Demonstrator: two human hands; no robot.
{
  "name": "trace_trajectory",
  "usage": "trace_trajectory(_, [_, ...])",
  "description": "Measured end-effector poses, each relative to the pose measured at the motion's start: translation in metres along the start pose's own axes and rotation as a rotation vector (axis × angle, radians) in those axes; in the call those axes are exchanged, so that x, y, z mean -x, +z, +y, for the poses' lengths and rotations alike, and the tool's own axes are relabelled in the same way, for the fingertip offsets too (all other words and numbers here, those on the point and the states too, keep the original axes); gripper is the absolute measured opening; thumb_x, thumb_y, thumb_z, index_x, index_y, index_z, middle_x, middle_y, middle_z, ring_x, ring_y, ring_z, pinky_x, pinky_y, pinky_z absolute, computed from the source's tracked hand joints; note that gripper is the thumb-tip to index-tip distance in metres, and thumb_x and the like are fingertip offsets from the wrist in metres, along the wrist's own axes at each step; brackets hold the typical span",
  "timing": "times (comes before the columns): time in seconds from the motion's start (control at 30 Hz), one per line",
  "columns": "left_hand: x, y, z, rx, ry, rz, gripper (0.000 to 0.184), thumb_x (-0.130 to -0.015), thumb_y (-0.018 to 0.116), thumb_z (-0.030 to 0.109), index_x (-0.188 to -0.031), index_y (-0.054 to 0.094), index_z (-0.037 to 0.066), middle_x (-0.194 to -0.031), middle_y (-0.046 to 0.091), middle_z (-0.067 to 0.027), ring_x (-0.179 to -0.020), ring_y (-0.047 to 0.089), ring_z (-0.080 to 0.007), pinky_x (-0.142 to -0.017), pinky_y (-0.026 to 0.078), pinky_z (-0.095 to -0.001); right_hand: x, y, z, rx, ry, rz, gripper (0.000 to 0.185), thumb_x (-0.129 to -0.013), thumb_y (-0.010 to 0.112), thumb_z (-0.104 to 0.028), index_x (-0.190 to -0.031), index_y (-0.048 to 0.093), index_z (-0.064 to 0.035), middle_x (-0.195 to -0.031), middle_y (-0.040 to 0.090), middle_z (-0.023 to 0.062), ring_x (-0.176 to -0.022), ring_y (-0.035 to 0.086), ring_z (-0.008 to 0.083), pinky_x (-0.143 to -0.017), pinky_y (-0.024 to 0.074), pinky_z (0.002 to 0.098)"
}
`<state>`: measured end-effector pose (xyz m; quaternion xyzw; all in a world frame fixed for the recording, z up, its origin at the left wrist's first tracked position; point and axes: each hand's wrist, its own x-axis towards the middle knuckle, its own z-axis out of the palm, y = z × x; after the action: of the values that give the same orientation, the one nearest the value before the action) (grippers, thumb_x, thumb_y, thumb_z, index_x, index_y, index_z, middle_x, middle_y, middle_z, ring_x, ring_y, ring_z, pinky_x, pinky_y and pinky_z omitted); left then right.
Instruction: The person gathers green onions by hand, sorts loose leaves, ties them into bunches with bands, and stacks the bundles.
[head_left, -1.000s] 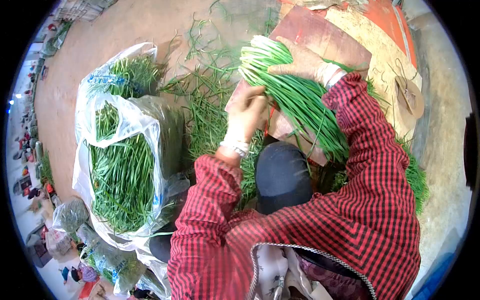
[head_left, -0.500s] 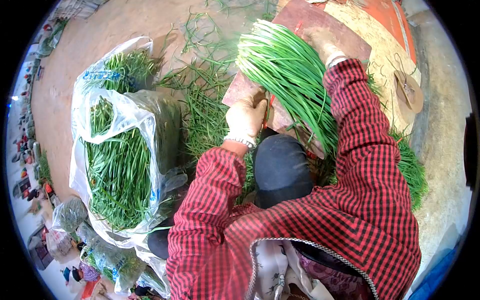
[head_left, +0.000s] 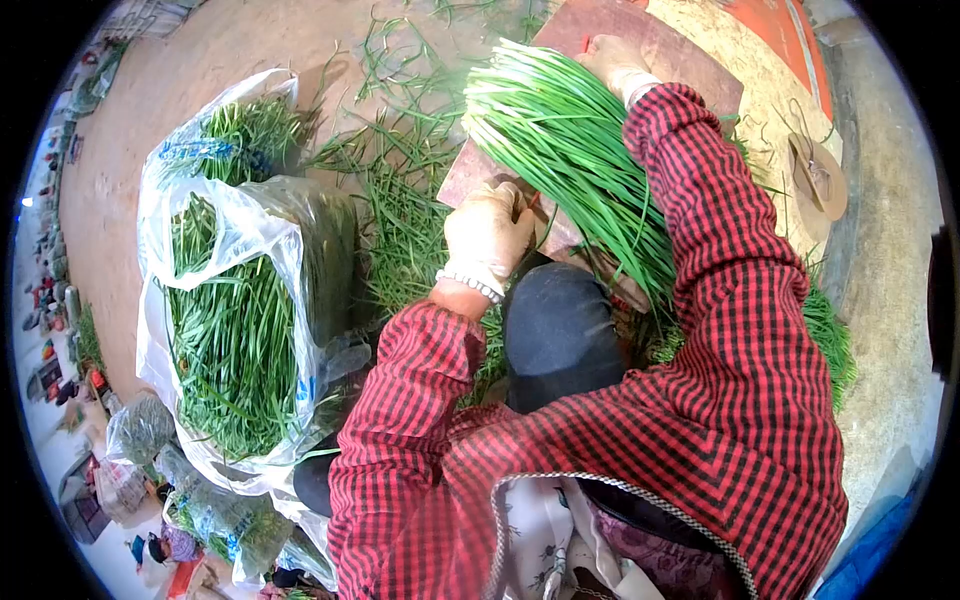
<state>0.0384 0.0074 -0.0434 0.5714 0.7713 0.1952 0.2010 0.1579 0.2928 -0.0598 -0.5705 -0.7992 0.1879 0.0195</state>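
Note:
A thick bunch of long green garlic chives [head_left: 570, 150] lies across a reddish board [head_left: 690, 45], pale stem ends toward the upper left. My left hand [head_left: 490, 230], with a white band at the wrist, is closed beside the bunch's near side. A bit of red tie [head_left: 534, 201] shows at its fingertips. On the far side, my right hand [head_left: 612, 62] is bent over the board's edge with fingers pinched at another red bit, seemingly the tie's other end. The stretch of tie between them is hidden by the bunch.
Loose chives [head_left: 405, 220] litter the floor left of the board. A clear plastic bag [head_left: 325, 235] packed with chives stands farther left. My dark-clothed knee [head_left: 560, 325] is just below the board. More chives [head_left: 828, 345] lie at right, near a tan flat piece [head_left: 818, 175] with string.
My right hand has moved up and left along the far side of the bunch, to the red bit. My left hand has shifted slightly left and stays closed.

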Motion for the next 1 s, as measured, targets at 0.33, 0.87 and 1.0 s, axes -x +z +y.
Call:
trace_trajectory(0.33, [0.0,-0.004,-0.019,1.186,-0.417,-0.237,0.013,-0.091,0.06,0.014,-0.096,0.065,0.003,-0.077,0.068,-0.0067,-0.061,0.063,-0.0154,-0.057,0.052,-0.0278,0.013,0.006,0.0,-0.205,0.058,-0.039,0.043,-0.078,0.06,-0.037,-0.115,0.063,-0.0159,-0.102,0.07,0.0062,-0.099,0.064,0.0276,-0.089,0.0466,0.0385])
trace_trajectory(0.87, [-0.022,-0.014,-0.004,1.306,-0.207,-0.396,0.018,-0.095,0.058,0.011,-0.109,0.06,0.001,-0.092,0.069,-0.0071,-0.071,0.063,-0.0104,-0.058,0.051,-0.0227,0.057,-0.061,-0.016,-0.54,-0.237,-0.174,0.019,-0.088,0.064,-0.02,-0.097,0.064,-0.0035,-0.085,0.065,0.0014,-0.079,0.06,0.0094,-0.071,0.0471,0.0253])
trace_trajectory(1.0, [-0.015,-0.011,0.001,1.287,-0.156,-0.297,0.019,-0.094,0.061,0.013,-0.108,0.062,0.0,-0.088,0.069,-0.0058,-0.066,0.059,-0.0078,-0.054,0.047,-0.0204,0.077,-0.072,-0.038,-0.221,-0.404,-0.045,0.021,-0.086,0.058,-0.022,-0.097,0.063,-0.0051,-0.081,0.065,0.0092,-0.077,0.062,0.0183,-0.069,0.0471,0.0304])
